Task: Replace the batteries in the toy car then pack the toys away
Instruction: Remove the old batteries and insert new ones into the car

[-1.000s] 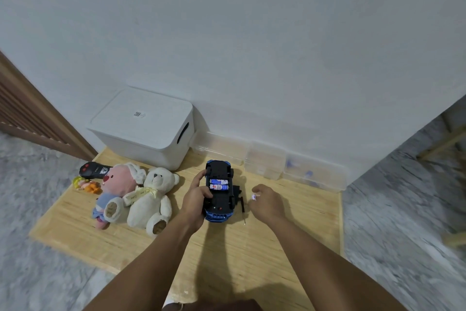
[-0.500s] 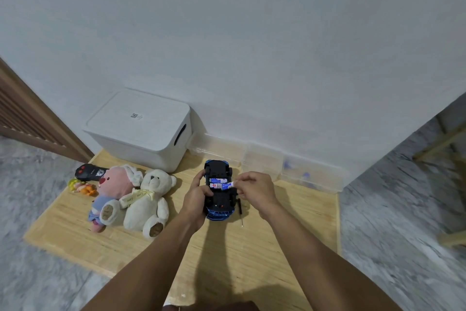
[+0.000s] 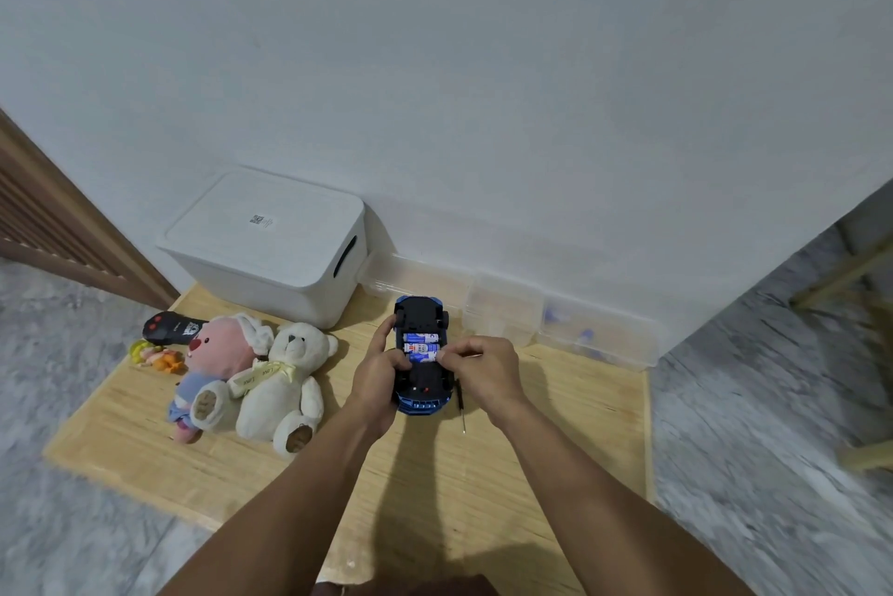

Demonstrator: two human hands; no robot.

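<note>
A blue toy car (image 3: pixel 419 314) lies upside down on the wooden board (image 3: pixel 435 474), its black underside up and the battery bay open. Three blue-and-white batteries (image 3: pixel 421 346) lie side by side in the bay. My left hand (image 3: pixel 378 373) grips the car's left side, thumb over the underside. My right hand (image 3: pixel 483 366) pinches the nearest battery at its right end, down in the bay. A thin screwdriver (image 3: pixel 461 407) lies on the board just right of the car.
A white lidded storage box (image 3: pixel 270 247) stands at the back left by the wall. Clear plastic containers (image 3: pixel 546 320) line the wall to its right. A white teddy bear (image 3: pixel 285 378), a pink plush (image 3: pixel 217 354), a black remote (image 3: pixel 169 327) and a small orange toy (image 3: pixel 157 356) lie left.
My right hand came from the board beside the car with a battery and now holds it down in the bay as the third one. My left hand kept its grip.
</note>
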